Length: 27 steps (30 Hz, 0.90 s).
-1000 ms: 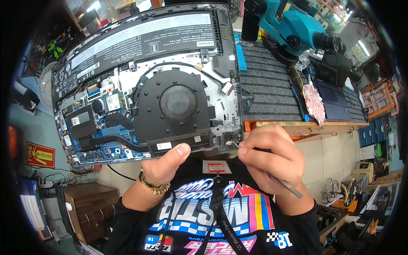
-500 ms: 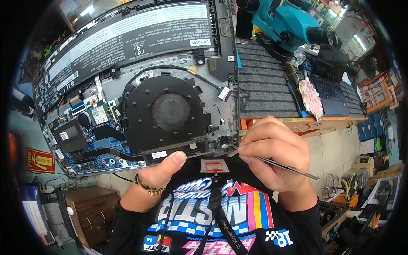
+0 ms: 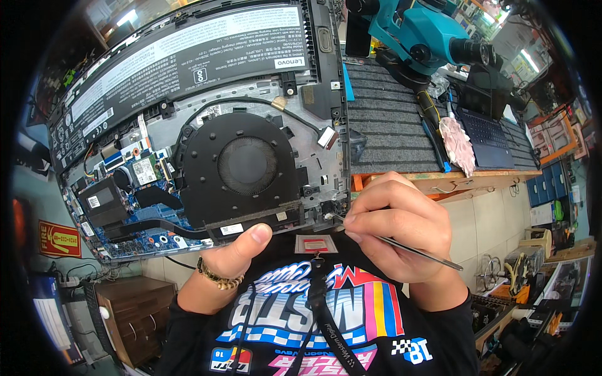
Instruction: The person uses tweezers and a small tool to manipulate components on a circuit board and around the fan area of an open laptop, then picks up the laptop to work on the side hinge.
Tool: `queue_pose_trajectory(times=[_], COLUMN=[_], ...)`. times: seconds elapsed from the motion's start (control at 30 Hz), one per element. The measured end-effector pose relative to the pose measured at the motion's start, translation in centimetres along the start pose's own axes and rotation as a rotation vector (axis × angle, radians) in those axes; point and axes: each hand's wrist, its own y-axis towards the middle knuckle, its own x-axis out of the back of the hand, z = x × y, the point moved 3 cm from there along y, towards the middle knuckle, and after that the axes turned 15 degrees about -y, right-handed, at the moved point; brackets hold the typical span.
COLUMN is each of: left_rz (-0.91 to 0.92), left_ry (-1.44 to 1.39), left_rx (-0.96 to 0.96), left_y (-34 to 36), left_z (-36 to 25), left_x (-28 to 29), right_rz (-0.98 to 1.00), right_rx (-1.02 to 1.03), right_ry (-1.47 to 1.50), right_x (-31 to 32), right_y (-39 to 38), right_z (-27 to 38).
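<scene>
An opened laptop base (image 3: 311, 164) is held up and tilted in front of me, its inside showing. My left hand (image 3: 233, 255) grips its near edge, thumb on top beside the fan and fingers hidden underneath. Closed on slim metal tweezers (image 3: 419, 251), my right hand (image 3: 401, 222) is at the near right corner. The tweezer tips reach a small pale part (image 3: 330, 216) there; whether they pinch it I cannot tell. A round black fan (image 3: 248, 166), a long black battery (image 3: 188, 70) and a blue circuit board (image 3: 143, 237) fill the base. A loose cable end (image 3: 327, 138) lies right of the fan.
Right of the laptop, a workbench with a ribbed grey mat (image 3: 389, 135) bears a teal microscope (image 3: 426, 34), a pink cloth (image 3: 458, 145), hand tools (image 3: 433, 122) and a dark keyboard part (image 3: 484, 139). A brown cabinet (image 3: 135, 313) stands at the lower left.
The laptop base has shifted slightly left in my left hand. My right hand and the tweezers have moved a little left with it, staying at the same corner.
</scene>
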Motion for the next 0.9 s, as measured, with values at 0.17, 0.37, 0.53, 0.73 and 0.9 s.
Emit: queue_pose_trajectory(times=[0.17,0.37,0.53,0.73,0.9], left_rz=[0.32,0.164,0.155,0.149,0.151], left_ry=[0.179,0.338,0.308,0.297,0.298], left_rx=[0.08,0.204,0.17,0.149,0.143], left_y=[-0.1,-0.8,-0.5,-0.3,-0.2], left_z=[1.8,1.0,0.6,0.3,0.1], left_x=[5.2,4.6,3.7,3.0,2.4], right_rz=[0.047,0.076,0.078,0.058,0.054], right_rx=[0.018,-0.036,-0.03,-0.023,-0.011], right_ry=[-0.037,-0.03,-0.031,-0.003,0.021], right_x=[0.1,0.7,0.8,0.9,0.6], right_y=[0.3,0.6,0.6,0.6,0.3], right_z=[0.2,0.1,0.0,0.2,0.1])
